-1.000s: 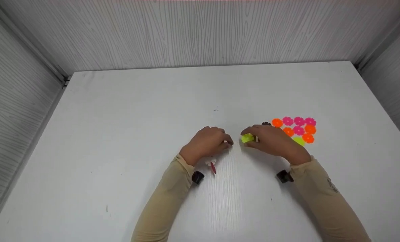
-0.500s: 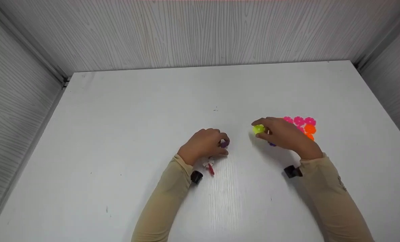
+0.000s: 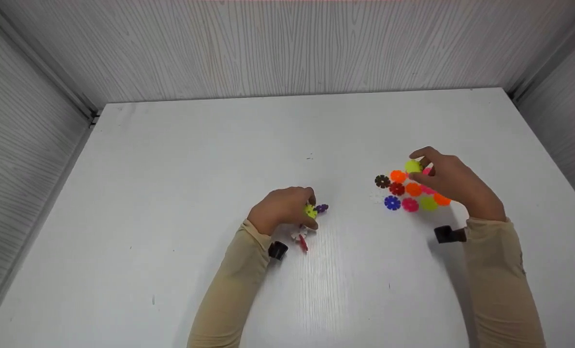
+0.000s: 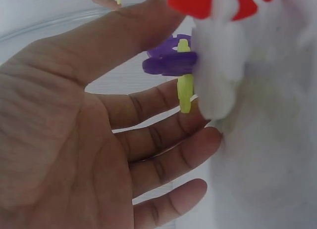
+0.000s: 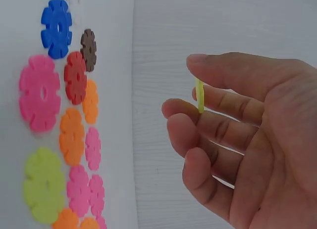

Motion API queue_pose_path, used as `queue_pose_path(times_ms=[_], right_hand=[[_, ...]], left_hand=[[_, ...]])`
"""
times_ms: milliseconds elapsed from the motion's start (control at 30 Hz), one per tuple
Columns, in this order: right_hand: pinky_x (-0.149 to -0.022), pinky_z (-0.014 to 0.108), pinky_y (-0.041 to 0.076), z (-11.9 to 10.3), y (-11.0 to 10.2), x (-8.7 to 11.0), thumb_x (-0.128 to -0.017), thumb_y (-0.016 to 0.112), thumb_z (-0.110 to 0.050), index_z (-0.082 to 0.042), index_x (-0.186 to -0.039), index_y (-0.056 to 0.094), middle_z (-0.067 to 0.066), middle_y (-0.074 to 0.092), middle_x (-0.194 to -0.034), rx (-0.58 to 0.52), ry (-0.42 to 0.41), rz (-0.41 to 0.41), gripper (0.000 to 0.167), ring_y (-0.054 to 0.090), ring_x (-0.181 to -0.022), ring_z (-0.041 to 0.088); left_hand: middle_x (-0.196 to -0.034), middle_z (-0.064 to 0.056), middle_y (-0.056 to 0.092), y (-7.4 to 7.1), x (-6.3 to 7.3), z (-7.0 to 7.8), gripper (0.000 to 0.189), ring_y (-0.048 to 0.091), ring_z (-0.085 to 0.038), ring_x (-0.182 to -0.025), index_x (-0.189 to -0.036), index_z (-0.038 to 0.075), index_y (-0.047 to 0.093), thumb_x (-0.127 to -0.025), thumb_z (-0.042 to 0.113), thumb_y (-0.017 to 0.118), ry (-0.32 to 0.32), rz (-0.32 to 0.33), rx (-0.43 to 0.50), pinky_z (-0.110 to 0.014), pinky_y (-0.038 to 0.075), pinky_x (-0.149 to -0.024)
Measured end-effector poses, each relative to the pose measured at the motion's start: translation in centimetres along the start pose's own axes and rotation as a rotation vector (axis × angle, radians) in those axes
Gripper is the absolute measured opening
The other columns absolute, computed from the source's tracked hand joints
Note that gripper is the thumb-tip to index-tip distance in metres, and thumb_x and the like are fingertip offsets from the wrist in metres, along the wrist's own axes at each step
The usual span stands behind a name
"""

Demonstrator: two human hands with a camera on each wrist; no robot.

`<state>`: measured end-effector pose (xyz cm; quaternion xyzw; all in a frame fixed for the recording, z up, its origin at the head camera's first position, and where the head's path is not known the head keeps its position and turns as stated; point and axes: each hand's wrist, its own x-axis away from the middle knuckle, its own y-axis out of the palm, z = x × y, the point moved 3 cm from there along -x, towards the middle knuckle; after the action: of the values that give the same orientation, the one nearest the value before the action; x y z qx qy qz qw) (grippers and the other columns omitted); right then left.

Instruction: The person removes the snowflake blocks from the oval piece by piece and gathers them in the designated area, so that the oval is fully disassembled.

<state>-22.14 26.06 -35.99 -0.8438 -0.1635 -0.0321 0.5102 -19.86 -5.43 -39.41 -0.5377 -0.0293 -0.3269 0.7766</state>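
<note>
My right hand (image 3: 454, 183) pinches a yellow-green flower-shaped plastic disc (image 3: 413, 166) between thumb and fingers, above the far side of a group of similar discs. In the right wrist view this disc shows edge-on. My left hand (image 3: 285, 208) is curved loosely around several interlocking discs, its thumb and index finger spread apart. Among these are a purple disc (image 4: 171, 63) slotted into a yellow-green disc (image 4: 184, 93), a white disc (image 3: 298, 235) and a red disc (image 3: 303, 244). Where they join the white one is hidden.
Loose discs lie flat at the right: blue (image 3: 392, 203), brown (image 3: 382, 181), dark red (image 3: 397, 189), yellow-green (image 3: 428, 203), and several orange and pink ones. A wood-grain panel (image 3: 287, 48) stands along the white table's (image 3: 171, 159) far edge.
My right hand has carried its yellow-green disc right and away from me, over the disc group. My left hand has drifted slightly left, uncovering the purple and yellow-green discs.
</note>
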Motion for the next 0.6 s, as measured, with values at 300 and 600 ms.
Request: queue_pose_path(times_ms=[300,600], right_hand=[[-0.085,0.048,0.049,3.9,-1.4,0.6,-0.097,0.056,-0.033,-0.008,-0.139,0.038,0.025,0.050,-0.127,-0.088,0.080,0.047,0.052,0.056,-0.102,0.035],[-0.077,0.037,0.048,8.3,-1.7,1.2,-0.096,0.055,-0.042,-0.011,-0.141,0.039,0.024,0.049,-0.122,-0.097,0.182,-0.023,0.057,0.060,-0.097,0.033]], left_hand=[[-0.100,-0.001,0.064,-0.1,0.0,0.1,0.045,0.053,-0.016,-0.087,-0.116,0.010,0.061,-0.079,0.031,0.076,-0.010,0.005,-0.061,-0.034,0.046,-0.079],[-0.097,-0.001,0.065,-0.1,-0.2,0.1,0.039,0.052,-0.016,-0.081,-0.116,0.010,0.062,-0.082,0.028,0.073,-0.024,0.023,-0.094,-0.032,0.043,-0.071]])
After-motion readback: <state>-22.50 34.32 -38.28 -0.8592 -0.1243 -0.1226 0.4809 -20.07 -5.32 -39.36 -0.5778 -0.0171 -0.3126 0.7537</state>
